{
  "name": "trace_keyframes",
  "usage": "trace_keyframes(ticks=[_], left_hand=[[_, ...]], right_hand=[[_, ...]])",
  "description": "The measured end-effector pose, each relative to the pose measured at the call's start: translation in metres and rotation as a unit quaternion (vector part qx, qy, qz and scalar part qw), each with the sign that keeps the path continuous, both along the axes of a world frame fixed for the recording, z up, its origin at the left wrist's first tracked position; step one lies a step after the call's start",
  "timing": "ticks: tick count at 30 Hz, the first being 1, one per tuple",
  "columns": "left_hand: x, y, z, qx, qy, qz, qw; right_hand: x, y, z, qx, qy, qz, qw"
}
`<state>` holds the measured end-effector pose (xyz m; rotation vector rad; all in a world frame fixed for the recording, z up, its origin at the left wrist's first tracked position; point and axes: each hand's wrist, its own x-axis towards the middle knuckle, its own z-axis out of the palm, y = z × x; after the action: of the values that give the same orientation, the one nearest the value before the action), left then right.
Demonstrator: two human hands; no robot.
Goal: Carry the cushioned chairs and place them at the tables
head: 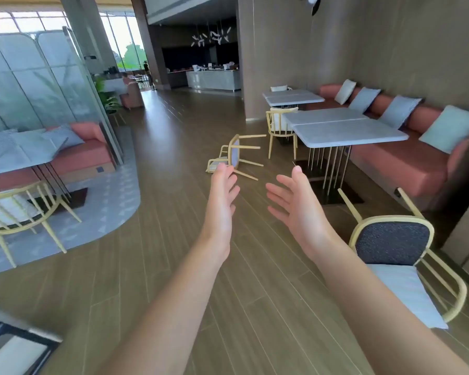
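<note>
hands: left hand (222, 190) and right hand (295, 201) both stretched out in front, fingers straight and spread, palms facing each other with a gap between, holding nothing

tipped chair: one cushioned chair (234, 156) lying on its side on the wood floor at about 12 o'clock, just past the fingertips, legs sticking out toward the near table (347, 131)

second tipped chair: another one (398, 253) on its back down at 4 o'clock, pale seat pad showing, well apart from either hand

already placed: looks like one chair (280, 128) is upright and tucked at the table at 1 o'clock, so that spot's sorted

progress: early-ish I'd say, at least two chairs left to pick up and set at tables

next guess: probably the 12 o'clock one
</note>
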<state>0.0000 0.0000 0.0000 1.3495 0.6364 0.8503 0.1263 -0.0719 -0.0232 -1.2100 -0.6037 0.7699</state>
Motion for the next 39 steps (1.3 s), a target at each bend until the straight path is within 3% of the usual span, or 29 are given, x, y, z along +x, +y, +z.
trace_keyframes(ticks=[4, 15, 26, 39], left_hand=[[0.021, 0.048, -0.013, 0.011, -0.013, -0.005, 1.000], [0.121, 0.183, -0.032, -0.043, -0.039, -0.099, 0.993], [0.248, 0.185, -0.047, -0.055, -0.002, -0.197, 0.979], [0.414, 0.144, -0.045, -0.025, 0.053, -0.201, 0.978]], right_hand=[[0.018, 0.044, -0.012, -0.014, 0.006, 0.001, 1.000], [0.086, 0.146, -0.011, -0.034, 0.012, -0.126, 0.991], [0.186, 0.129, -0.020, -0.052, 0.016, -0.244, 0.968], [0.352, 0.083, -0.035, -0.040, 0.058, -0.264, 0.962]])
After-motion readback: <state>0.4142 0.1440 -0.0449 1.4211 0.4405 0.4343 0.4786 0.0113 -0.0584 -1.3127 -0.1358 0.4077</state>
